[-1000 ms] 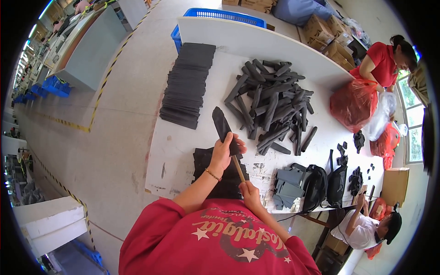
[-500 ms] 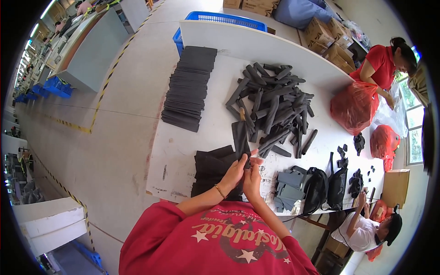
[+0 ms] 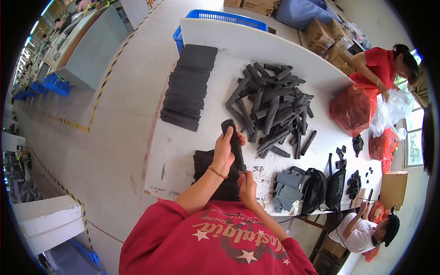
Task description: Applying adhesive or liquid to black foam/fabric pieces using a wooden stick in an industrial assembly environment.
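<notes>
A black fabric tube (image 3: 235, 149) slants across the front of the white table, held in both my hands. My left hand (image 3: 223, 153) is wrapped round its upper part, thumb along the top and fingertips showing on the far side. Lower down, my right hand (image 3: 248, 187) pinches the tube's near end. Beneath my hands lies a stack of flat black fabric pieces (image 3: 202, 161), partly hidden by my left forearm. Just beyond, to the right, similar rolled black tubes (image 3: 272, 107) are heaped loosely.
Overlapping flat black pieces (image 3: 188, 87) form a long row at the table's left. Grey pieces (image 3: 288, 192) and black bags (image 3: 316, 185) lie to the right. A raised white panel (image 3: 275, 50) borders the far side. Two people work at the right, near red plastic bags (image 3: 350, 110).
The piece looked flatter, with a light stick tip at its far end; now it is rounder and no tip shows. My left hand has moved up along it, my right hand down towards me.
</notes>
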